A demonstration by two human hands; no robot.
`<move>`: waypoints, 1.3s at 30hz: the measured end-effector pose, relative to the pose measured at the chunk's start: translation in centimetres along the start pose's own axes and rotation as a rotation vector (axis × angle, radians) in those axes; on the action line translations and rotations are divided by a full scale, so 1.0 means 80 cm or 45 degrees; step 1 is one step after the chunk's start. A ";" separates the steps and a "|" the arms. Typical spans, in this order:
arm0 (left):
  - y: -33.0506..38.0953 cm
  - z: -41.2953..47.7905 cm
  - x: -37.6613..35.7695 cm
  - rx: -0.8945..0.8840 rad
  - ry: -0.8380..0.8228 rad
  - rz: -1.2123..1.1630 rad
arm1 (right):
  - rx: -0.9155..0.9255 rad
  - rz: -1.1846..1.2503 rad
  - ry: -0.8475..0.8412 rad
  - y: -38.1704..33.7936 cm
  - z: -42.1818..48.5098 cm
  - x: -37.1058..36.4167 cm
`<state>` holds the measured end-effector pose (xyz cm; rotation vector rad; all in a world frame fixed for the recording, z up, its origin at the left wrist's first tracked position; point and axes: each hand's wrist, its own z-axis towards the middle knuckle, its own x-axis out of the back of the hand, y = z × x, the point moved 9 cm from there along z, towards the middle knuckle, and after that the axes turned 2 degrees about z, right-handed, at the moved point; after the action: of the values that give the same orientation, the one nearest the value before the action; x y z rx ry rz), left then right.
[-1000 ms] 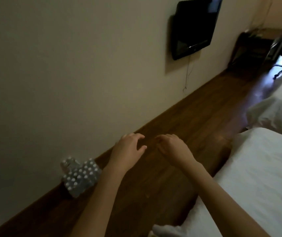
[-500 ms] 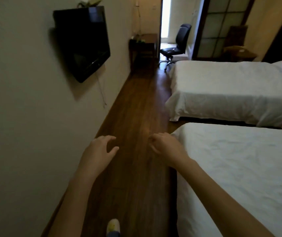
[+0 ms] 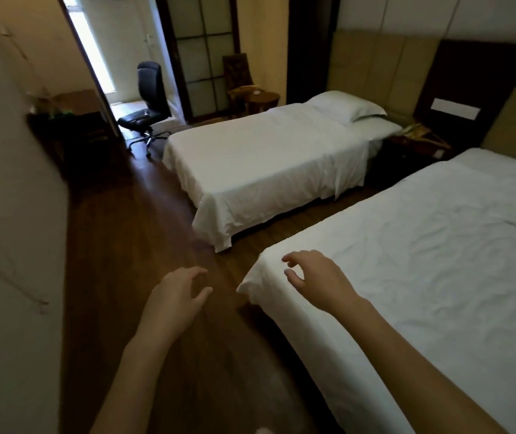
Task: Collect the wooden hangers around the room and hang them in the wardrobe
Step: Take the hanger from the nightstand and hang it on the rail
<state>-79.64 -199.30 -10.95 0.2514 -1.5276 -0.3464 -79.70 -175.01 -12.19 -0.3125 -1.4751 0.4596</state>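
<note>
Both your left hand [image 3: 176, 296] and right hand [image 3: 319, 278] hang loose with an empty, half-curled grip, no wooden hanger or wardrobe shows anywhere among the beds [image 3: 269, 158], so collecting looks barely begun.

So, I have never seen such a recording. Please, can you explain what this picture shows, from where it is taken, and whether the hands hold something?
The camera sits on a person's head and looks forward and down, so you see their own bare arms. The left hand is over the wooden floor; the right hand is over the corner of the near bed. Both are open and hold nothing. Behind is a second bed with a pillow, and an office chair. No wooden hanger is visible here.
</note>
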 end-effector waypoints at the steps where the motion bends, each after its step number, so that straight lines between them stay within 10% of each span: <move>1: 0.003 0.033 -0.007 -0.077 -0.032 0.007 | -0.035 0.001 0.021 0.006 0.023 -0.005; 10: 0.081 0.323 -0.054 -0.564 -0.161 0.026 | -0.299 0.079 0.185 0.074 0.254 -0.024; 24: 0.042 0.754 -0.094 -0.674 -0.302 -0.030 | -0.555 0.050 0.226 0.149 0.629 -0.056; 39: 0.263 1.116 -0.192 -1.183 -0.617 -0.055 | -1.109 -0.054 0.414 0.318 0.858 0.040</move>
<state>-167.52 -169.15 -14.43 -0.5697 -1.6598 -1.1622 -150.51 -156.40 -15.90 -0.9893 -1.2845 -0.2924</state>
